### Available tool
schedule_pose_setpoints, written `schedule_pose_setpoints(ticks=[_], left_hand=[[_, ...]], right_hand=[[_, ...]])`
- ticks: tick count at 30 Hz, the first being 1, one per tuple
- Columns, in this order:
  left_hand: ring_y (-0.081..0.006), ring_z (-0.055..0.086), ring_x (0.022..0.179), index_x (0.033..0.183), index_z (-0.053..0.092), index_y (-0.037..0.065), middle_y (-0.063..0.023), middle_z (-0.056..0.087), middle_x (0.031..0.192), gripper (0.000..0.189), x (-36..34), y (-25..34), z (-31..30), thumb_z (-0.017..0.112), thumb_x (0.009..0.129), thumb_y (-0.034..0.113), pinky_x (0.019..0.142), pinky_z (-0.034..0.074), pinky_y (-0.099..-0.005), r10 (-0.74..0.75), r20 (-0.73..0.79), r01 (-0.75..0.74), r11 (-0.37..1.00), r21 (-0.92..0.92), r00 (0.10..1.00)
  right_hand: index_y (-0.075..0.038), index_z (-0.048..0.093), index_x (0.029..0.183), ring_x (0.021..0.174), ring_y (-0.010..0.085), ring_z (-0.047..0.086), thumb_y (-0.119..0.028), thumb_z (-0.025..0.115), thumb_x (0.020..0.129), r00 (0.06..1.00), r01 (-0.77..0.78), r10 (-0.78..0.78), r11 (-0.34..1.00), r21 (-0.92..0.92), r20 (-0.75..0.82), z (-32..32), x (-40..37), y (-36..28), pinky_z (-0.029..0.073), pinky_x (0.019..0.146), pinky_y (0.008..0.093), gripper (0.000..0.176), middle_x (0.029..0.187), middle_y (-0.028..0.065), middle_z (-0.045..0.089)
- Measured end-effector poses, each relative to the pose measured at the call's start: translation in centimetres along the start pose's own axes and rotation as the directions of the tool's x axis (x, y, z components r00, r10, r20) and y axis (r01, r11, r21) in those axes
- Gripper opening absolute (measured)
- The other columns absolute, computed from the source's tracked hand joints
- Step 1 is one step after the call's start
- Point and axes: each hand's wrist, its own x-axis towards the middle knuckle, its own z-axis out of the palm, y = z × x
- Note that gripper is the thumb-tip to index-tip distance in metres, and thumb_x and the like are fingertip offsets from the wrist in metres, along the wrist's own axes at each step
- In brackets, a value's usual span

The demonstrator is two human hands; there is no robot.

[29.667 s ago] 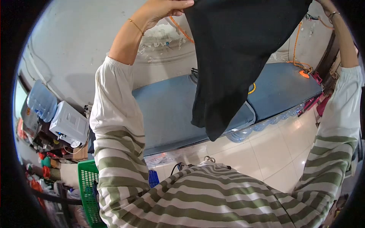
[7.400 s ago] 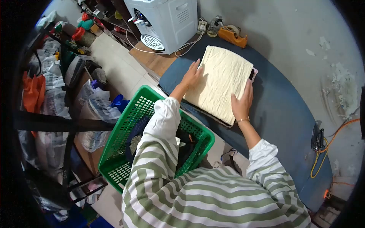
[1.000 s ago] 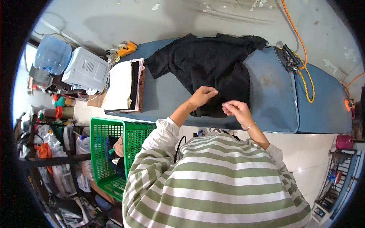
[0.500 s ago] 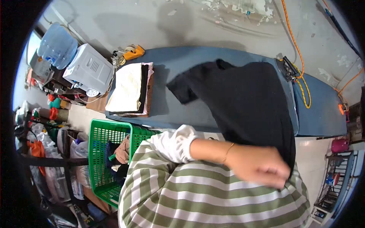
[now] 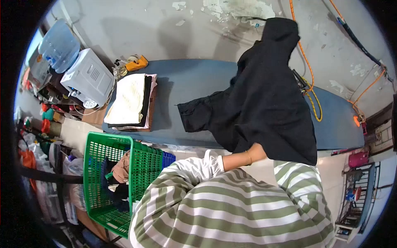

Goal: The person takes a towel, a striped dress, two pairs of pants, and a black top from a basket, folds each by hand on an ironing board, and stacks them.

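A black short-sleeved shirt [image 5: 269, 99] hangs raised and spread above the ironing board [image 5: 173, 74], one sleeve opening toward the left. Its upper end stands up in front of the wall. My left hand [image 5: 257, 153] reaches to the shirt's lower edge, where cloth covers the fingers. A bracelet circles that wrist. My right arm, in its striped sleeve [image 5: 300, 177], goes up behind the shirt, and the hand is hidden by the fabric. Left of the shirt lies a stack of folded clothes [image 5: 130, 99], cream cloth on top.
A green plastic basket [image 5: 142, 173] with clothes in it stands below the board's left part. An iron [image 5: 300, 80] with yellow and orange cords is at the right. A yellow tape dispenser [image 5: 136, 63] and a white water dispenser [image 5: 89, 76] are at the left.
The black shirt has been lifted from the board, its upper part now up against the wall. My left hand has moved up and left from my lap to the shirt's lower edge.
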Motion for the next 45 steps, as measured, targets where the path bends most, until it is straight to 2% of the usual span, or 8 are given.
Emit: schedule_pose_setpoints(ticks=[8,17,30,38,41,43,44,45], left_hand=[[-0.0294,0.055,0.105,0.112,0.058,0.004,-0.0157,0.058,0.114,0.036,5.0,-1.1,-4.2,0.053,0.082,0.022,0.089,0.043,-0.0371,-0.242,-0.416,0.054,0.909,-0.414,0.876],[-0.0295,0.055,0.105,0.112,0.059,0.004,-0.0154,0.059,0.113,0.034,3.9,10.6,-7.9,0.052,0.083,0.021,0.090,0.042,-0.0369,0.012,-0.554,-0.248,0.902,-0.354,0.833],[-0.0298,0.055,0.104,0.111,0.059,0.005,-0.0150,0.059,0.112,0.032,1.3,28.0,-4.4,0.050,0.084,0.019,0.091,0.041,-0.0366,0.411,-0.208,-0.455,0.853,-0.257,0.888],[-0.0299,0.055,0.104,0.111,0.059,0.006,-0.0148,0.060,0.111,0.031,-3.7,26.8,-5.0,0.049,0.085,0.018,0.091,0.041,-0.0365,0.309,0.210,-0.309,0.950,-0.035,0.928],[-0.0300,0.055,0.104,0.111,0.059,0.006,-0.0147,0.060,0.111,0.030,-6.6,21.7,-13.3,0.049,0.085,0.018,0.092,0.041,-0.0364,0.048,-0.016,-0.040,0.940,0.340,0.999],[-0.0300,0.055,0.104,0.111,0.060,0.006,-0.0146,0.060,0.111,0.030,-11.6,16.6,-22.6,0.048,0.085,0.017,0.092,0.040,-0.0364,-0.004,-0.309,0.179,0.822,0.541,0.951],[-0.0316,0.058,0.096,0.109,0.060,0.005,-0.0137,0.063,0.105,0.030,-16.1,10.5,-29.5,0.049,0.084,0.016,0.088,0.043,-0.0365,0.436,-0.160,-0.049,0.431,0.901,0.886],[-0.0257,0.060,0.091,0.107,0.060,0.005,-0.0101,0.063,0.100,0.028,-19.8,10.1,-30.5,0.051,0.086,0.020,0.081,0.046,-0.0334,0.063,-0.642,0.226,0.906,0.358,0.764]], right_hand=[[-0.005,0.060,0.100,0.090,0.0223,0.060,-0.021,0.048,0.088,0.974,0.167,-0.188,0.973,-0.162,-0.124,-11.3,-12.5,-9.5,0.048,0.084,0.0353,0.024,0.099,0.0092,0.062],[-0.005,0.061,0.100,0.090,0.0238,0.060,-0.022,0.050,0.086,0.997,0.059,-0.074,0.943,-0.327,-0.032,-14.3,-22.1,-8.2,0.048,0.084,0.0369,0.024,0.099,0.0098,0.063],[-0.005,0.061,0.100,0.090,0.0259,0.061,-0.023,0.052,0.085,0.917,0.060,0.062,0.955,-0.289,0.394,-8.9,-26.1,-4.0,0.048,0.084,0.0392,0.026,0.099,0.0106,0.064],[-0.005,0.062,0.101,0.090,0.0272,0.061,-0.023,0.054,0.084,0.958,-0.287,0.268,0.858,0.426,0.106,-14.2,-24.6,-2.4,0.048,0.085,0.0406,0.027,0.098,0.0111,0.065],[-0.005,0.062,0.101,0.089,0.0277,0.061,-0.024,0.054,0.083,0.900,-0.296,0.430,0.724,0.623,-0.072,-19.8,-22.3,2.0,0.048,0.085,0.0411,0.027,0.098,0.0113,0.065],[-0.004,0.063,0.098,0.090,0.0270,0.061,-0.024,0.057,0.081,0.917,-0.166,0.342,0.792,0.587,-0.203,-28.4,-24.6,1.8,0.048,0.084,0.0422,0.027,0.100,0.0107,0.064],[-0.004,0.063,0.098,0.090,0.0261,0.061,-0.021,0.057,0.080,0.883,-0.132,0.323,0.867,0.480,-0.341,-34.3,-25.2,1.4,0.048,0.084,0.0410,0.026,0.100,0.0104,0.064],[-0.002,0.061,0.101,0.091,0.0260,0.060,-0.023,0.057,0.083,0.898,0.005,0.126,0.955,0.295,-0.422,-37.5,-26.8,-2.3,0.048,0.084,0.0402,0.028,0.100,0.0122,0.064]])
